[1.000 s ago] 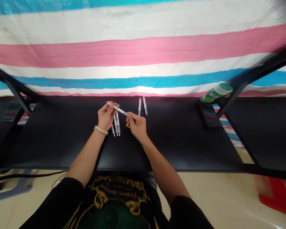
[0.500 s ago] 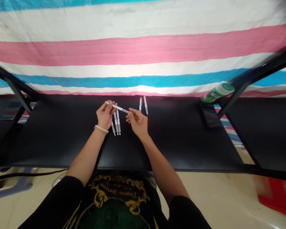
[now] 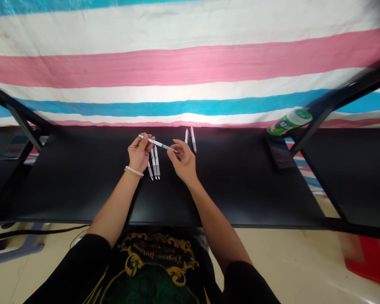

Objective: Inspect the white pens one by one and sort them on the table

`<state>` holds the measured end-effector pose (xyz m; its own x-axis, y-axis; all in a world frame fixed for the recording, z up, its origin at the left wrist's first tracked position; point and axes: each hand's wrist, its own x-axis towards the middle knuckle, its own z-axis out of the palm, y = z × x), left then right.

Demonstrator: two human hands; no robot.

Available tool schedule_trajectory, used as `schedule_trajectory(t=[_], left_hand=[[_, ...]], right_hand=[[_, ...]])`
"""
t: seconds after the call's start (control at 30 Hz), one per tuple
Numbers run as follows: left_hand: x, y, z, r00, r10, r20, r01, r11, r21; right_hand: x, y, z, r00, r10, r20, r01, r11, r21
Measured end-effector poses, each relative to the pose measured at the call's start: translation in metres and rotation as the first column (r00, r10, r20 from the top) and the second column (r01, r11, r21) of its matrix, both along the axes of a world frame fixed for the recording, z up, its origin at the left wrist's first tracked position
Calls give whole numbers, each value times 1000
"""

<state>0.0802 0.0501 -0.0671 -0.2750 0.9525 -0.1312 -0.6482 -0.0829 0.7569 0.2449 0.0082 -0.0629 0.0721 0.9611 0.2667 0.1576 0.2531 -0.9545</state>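
My left hand (image 3: pixel 139 154) pinches a white pen (image 3: pixel 156 143) near one end and holds it slanted above the black table. The pen's grey grip end points to the right, toward my right hand (image 3: pixel 185 164). There the thumb and fingers are apart around the tip, and whether they touch it I cannot tell. Several similar pens (image 3: pixel 155 164) lie side by side on the table under the held one, partly hidden by my left hand. Beyond my right hand lie two more pens (image 3: pixel 193 140), one partly covered by the fingers.
The black table (image 3: pixel 82 181) meets a striped sheet (image 3: pixel 190 65) at its back. To the right, a green and white canister (image 3: pixel 289 121) stands by a dark phone-like slab (image 3: pixel 279 154) and a metal frame bar (image 3: pixel 316 122). A red stool (image 3: pixel 369 261) is on the floor.
My right hand's fingers have spread from the pen's grip end, where they were closed, and a dark tip now shows. My left hand keeps its pinch, nearly unmoved.
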Motion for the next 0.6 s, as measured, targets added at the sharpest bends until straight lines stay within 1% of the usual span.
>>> schedule_trajectory(t=[0.07,0.1,0.17,0.27,0.33,0.43,0.53,0.6], left_hand=[[0,0,0,1000,-10,-5,10,1000,6],[1,-1,0,1000,-12,-9,12,1000,11],[1,-1,0,1000,-8,-9,8,1000,21],[3,-2,1,1000,5,3,-5,1000,10],[3,-3,1,1000,12,7,-12,1000,-4],[3,-3,1,1000,16,8,-15,1000,-11],[3,-2,1,1000,15,12,-15,1000,-18],[2,-2,1,1000,12,15,-11,1000,-23]], right_hand=[[-1,0,-2,999,18,-29,-20,997,-79],[-1,0,-2,1000,17,-20,-18,997,-72],[0,0,-2,999,-20,31,20,1000,22],[2,-2,0,987,-79,140,57,986,158],[3,-3,2,976,-106,192,67,977,201],[3,-3,2,972,-116,206,65,969,237],[2,-2,-1,975,-99,198,57,977,207],[1,0,-3,985,-59,159,41,992,116]])
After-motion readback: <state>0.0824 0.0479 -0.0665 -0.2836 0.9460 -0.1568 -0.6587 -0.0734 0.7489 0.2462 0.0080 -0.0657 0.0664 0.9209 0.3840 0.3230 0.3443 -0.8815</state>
